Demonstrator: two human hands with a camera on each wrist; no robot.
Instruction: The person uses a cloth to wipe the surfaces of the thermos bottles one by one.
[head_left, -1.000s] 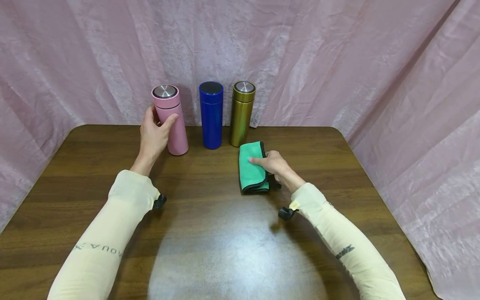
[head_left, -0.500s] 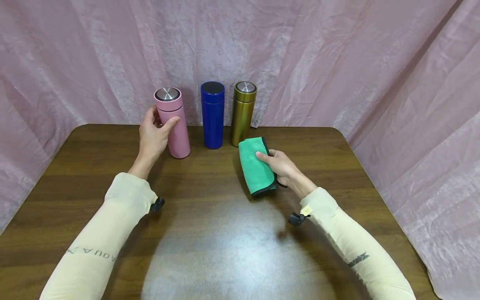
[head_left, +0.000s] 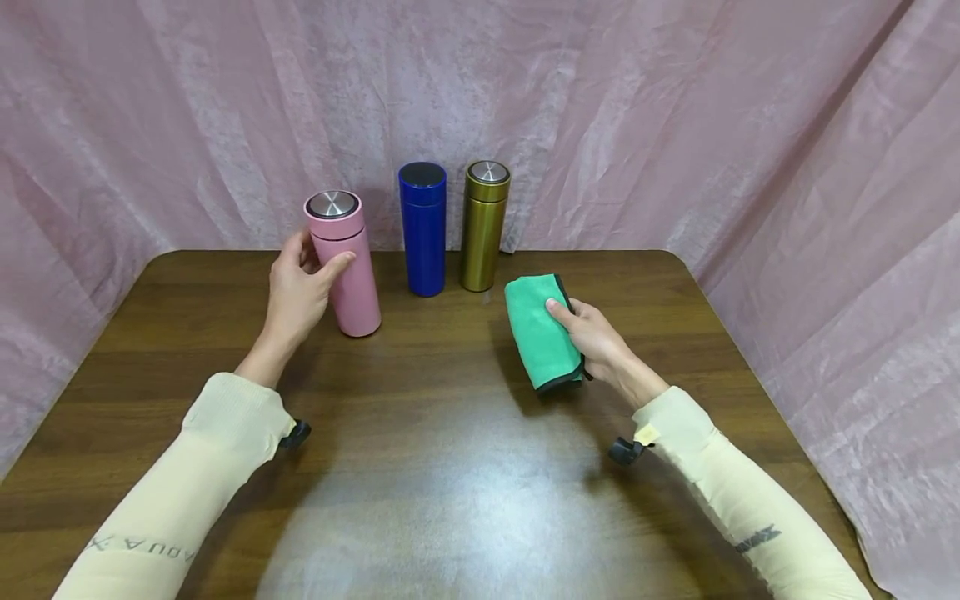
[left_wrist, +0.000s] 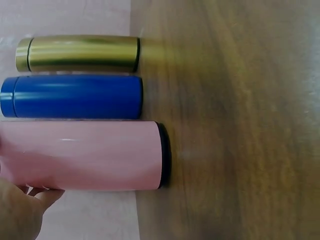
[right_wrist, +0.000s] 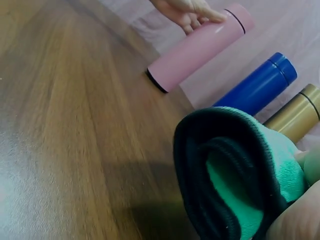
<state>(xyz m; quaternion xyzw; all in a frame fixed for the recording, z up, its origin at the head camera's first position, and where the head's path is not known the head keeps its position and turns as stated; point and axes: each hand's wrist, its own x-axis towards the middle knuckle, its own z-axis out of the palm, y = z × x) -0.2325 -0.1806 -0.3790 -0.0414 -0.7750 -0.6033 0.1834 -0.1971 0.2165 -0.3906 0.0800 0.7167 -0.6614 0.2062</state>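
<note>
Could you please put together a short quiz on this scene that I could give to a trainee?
1. What is the right hand holding?
2. True or false: in the head view, the blue bottle appears between the pink bottle and the gold bottle.
3. Which bottle does the left hand grip?
a) the gold bottle
b) the blue bottle
c) the pink bottle

Key:
1. A folded green cloth with dark edging.
2. True.
3. c
</note>
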